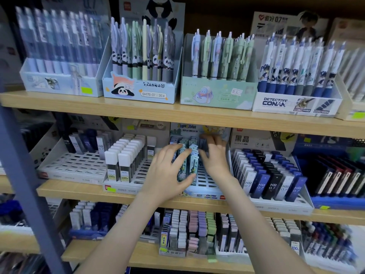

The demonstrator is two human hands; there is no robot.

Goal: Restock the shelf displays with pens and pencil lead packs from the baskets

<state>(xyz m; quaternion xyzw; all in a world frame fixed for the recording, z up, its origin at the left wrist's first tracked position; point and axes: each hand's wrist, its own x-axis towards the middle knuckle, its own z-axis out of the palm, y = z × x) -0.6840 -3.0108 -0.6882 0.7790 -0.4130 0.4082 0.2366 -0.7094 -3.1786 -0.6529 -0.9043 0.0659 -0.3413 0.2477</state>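
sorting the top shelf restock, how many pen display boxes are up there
5, left to right: lilac box, panda box, green box, Detective Conan box, and a fifth box cut off at the right edge. More may sit beyond the frame.

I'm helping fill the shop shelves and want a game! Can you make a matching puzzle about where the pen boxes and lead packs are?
Things:
1. panda pen box
2. Detective Conan pen box
3. Shin-chan lead packs
4. pink, purple and green packs

Places:
A. lowest shelf in view
B. top shelf, right of the green pen box
C. middle shelf, touched by left hand and right hand
D. top shelf, left of the green pen box

Pairs: 1-D, 2-B, 3-C, 4-A
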